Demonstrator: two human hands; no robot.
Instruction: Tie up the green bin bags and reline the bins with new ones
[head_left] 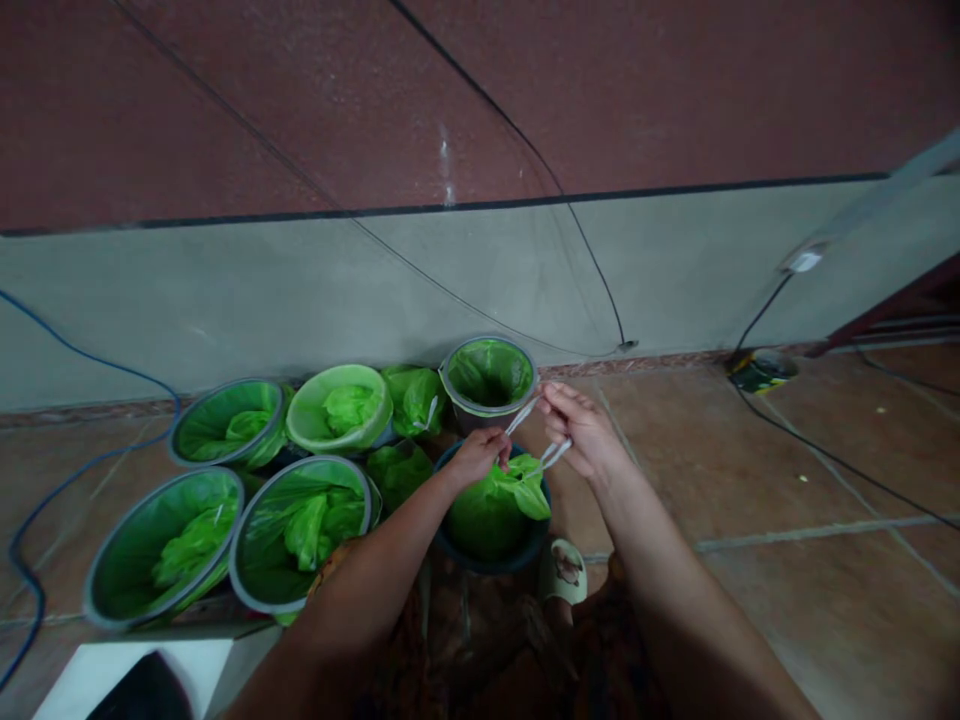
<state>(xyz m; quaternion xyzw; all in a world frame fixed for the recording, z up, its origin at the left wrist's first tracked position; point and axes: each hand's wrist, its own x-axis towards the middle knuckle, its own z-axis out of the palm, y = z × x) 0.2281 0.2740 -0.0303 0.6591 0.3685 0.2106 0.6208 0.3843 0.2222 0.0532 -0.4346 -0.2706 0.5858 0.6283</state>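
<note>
A full green plastic bag (487, 520) sits in a dark blue bucket (541, 535) in front of me, its neck gathered at the top. A white tie string (553, 456) runs from the bag's neck up to my hands. My left hand (480, 455) is closed at the neck, fingers pinching the string. Just to its right and higher, my right hand (574, 425) is closed on the string's other part, with a loop hanging below the fingers. Behind them stands a grey bucket (487, 408) lined with a green bag, open at the top.
On the left stand several bag-lined buckets (330, 410) and a tied green bag (414, 398). A blue hose (34, 540) lies at far left, near a white box (142, 665). Cables (840, 460) and a small can (765, 370) are at right by the wall.
</note>
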